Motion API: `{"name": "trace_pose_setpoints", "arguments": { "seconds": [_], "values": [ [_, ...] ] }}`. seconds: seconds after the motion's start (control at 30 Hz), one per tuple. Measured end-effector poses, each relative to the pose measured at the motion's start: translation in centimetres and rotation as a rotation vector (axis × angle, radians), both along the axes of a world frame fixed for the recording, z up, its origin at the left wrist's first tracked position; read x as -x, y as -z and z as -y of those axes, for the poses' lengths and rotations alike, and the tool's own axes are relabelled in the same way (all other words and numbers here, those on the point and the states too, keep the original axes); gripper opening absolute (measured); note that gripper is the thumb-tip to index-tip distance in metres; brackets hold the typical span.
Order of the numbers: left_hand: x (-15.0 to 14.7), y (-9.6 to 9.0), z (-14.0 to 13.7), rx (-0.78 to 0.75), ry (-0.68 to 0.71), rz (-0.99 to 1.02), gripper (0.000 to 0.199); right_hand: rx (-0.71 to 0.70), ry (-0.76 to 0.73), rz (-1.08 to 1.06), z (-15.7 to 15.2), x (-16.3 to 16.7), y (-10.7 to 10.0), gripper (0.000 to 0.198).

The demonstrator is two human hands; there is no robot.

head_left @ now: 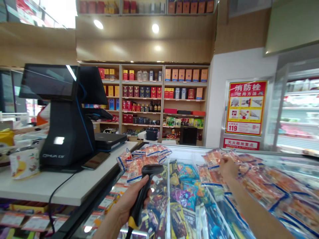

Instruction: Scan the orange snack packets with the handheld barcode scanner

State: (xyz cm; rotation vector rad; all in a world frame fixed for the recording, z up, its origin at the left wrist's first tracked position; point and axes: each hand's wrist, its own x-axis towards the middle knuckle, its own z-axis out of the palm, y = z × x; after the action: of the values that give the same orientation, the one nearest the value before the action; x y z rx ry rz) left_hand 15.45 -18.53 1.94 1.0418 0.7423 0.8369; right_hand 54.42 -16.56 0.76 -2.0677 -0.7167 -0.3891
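Observation:
In the head view, my left hand (127, 200) is wrapped round the black and yellow handle of a barcode scanner (147, 181). Its head faces away from me, over the glass-topped chest freezer. Just behind it lies a pile of clear snack packets (149, 152) with orange-pink contents and blue edges. My right hand (228, 167) is closed at a snack packet (211, 159) in a larger heap on the right side; its fingertips are partly hidden. More of the same packets (264, 179) spread to the right, beneath and beside my forearm.
Colourful ice-cream wrappers (185, 192) fill the freezer below the glass. On the white counter (67, 189) at left stand a black cash-register terminal (67, 132) and a phone (96, 160). A cable hangs over the counter's edge. Shelves of boxed bottles (142, 91) line the back wall.

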Motion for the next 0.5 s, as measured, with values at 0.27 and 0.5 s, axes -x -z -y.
{"name": "trace_pose_setpoints", "arguments": {
  "seconds": [0.27,0.5],
  "values": [
    [1.1,0.0,-0.7,0.04,-0.116,0.0,0.031,-0.021,0.138,0.252,-1.5,1.3,0.6,0.028],
    [2.1,-0.2,-1.6,0.063,-0.2,-0.021,0.033,-0.122,-0.28,0.396,-7.7,12.7,0.6,0.025]
  ]
}}
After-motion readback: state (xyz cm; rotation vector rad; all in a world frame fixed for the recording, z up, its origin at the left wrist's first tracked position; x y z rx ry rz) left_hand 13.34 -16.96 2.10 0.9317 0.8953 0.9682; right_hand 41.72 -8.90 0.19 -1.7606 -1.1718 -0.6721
